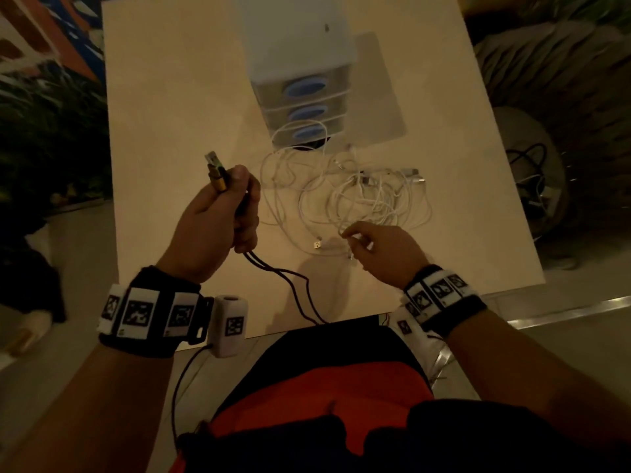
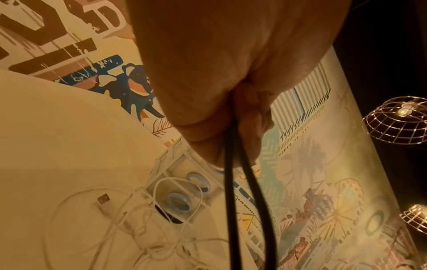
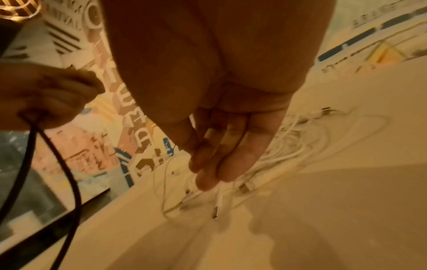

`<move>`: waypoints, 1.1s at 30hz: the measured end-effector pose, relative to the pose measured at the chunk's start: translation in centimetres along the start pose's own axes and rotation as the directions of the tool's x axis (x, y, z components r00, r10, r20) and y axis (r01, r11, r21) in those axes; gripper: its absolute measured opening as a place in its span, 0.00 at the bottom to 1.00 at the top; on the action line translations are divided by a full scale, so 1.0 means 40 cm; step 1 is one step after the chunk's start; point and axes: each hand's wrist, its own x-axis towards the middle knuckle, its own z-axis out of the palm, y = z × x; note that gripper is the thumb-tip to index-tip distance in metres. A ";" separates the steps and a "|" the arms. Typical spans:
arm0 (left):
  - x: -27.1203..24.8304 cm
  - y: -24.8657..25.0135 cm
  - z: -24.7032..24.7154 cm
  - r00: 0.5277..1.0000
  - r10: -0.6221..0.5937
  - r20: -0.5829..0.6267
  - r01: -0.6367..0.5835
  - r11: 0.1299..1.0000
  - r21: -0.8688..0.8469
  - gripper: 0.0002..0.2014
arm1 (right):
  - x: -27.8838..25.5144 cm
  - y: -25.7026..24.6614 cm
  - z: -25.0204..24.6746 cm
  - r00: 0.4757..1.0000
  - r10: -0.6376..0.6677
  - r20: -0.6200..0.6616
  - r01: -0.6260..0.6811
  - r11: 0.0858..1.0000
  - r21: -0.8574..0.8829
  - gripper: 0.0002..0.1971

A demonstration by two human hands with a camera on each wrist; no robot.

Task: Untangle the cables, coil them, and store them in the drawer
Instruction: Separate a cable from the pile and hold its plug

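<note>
Pale table (image 1: 170, 131) fills mid-frame under dim warm light, the small drawer unit (image 1: 300, 80) up top, white cables (image 1: 348, 196) tangled just below it, left hand (image 1: 218, 216) fisted round the black cable (image 1: 290, 278), right hand (image 1: 382, 250) pinching a white strand at the tangle's lower edge.

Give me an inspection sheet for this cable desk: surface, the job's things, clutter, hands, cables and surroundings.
Surface: pale table, dimly lit.
Job's things: drawer unit at the far side, three blue-handled drawers; whether any is open cannot be told.
Clutter: nothing seen.
Hands: left hand grips the black cable, plugs sticking up; right hand pinches a white cable end.
Cables: white cables tangled before the drawers; black one hangs off the near edge.
Surroundings: painted wall, wire lamps.
</note>
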 end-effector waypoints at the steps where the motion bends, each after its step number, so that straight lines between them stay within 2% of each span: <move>1: -0.001 -0.003 0.000 1.000 -0.001 0.005 0.000 1.000 0.015 0.19 | 0.016 -0.009 0.009 1.000 -0.006 -0.001 0.006 0.997 -0.071 0.11; 6: -0.004 -0.020 -0.008 1.000 0.015 0.015 -0.016 0.997 0.076 0.19 | 0.071 -0.030 0.042 0.999 0.033 0.019 -0.027 0.960 -0.278 0.13; 12: -0.006 -0.036 -0.013 1.000 0.008 0.008 -0.009 0.992 0.123 0.18 | 0.106 -0.024 0.053 0.998 0.065 -0.017 -0.067 0.929 -0.363 0.13; 15: 0.001 -0.038 -0.013 1.000 0.005 0.012 -0.007 0.990 0.142 0.19 | 0.106 -0.037 0.039 1.000 0.031 -0.005 -0.030 0.917 -0.398 0.14; 16: 0.004 -0.039 -0.012 1.000 0.006 0.017 -0.008 0.988 0.152 0.18 | 0.104 -0.039 0.032 1.000 0.002 -0.019 -0.009 0.931 -0.364 0.15; 18: 0.009 -0.040 -0.008 0.999 0.009 0.037 -0.016 0.984 0.176 0.18 | 0.099 -0.036 0.020 0.987 -0.135 -0.091 0.107 0.960 -0.259 0.14; 21: 0.023 -0.056 0.002 0.999 -0.003 0.037 -0.007 0.970 0.243 0.16 | 0.091 -0.034 -0.011 0.936 -0.269 -0.225 0.246 0.961 -0.124 0.10; 23: 0.041 -0.073 0.016 0.999 -0.020 0.027 0.010 0.954 0.300 0.15 | 0.083 -0.046 -0.040 0.933 -0.260 -0.250 0.263 0.965 -0.021 0.08; 26: 0.070 -0.098 0.053 0.996 -0.075 0.041 0.055 0.928 0.369 0.16 | 0.070 -0.060 -0.072 0.954 -0.213 -0.210 0.242 0.962 0.126 0.06; 28: 0.088 -0.103 0.081 0.992 -0.109 0.058 0.074 0.900 0.430 0.17 | 0.065 -0.062 -0.080 0.955 -0.228 -0.188 0.259 0.952 0.161 0.04; 31: 0.106 -0.100 0.112 0.990 -0.100 0.101 0.030 0.844 0.535 0.15 | 0.067 -0.055 -0.083 0.952 -0.271 -0.143 0.293 0.941 0.168 0.03; 33: 0.113 -0.098 0.119 0.991 -0.048 0.122 -0.036 0.794 0.607 0.12 | 0.068 -0.047 -0.085 0.966 -0.224 -0.130 0.248 0.944 0.218 0.04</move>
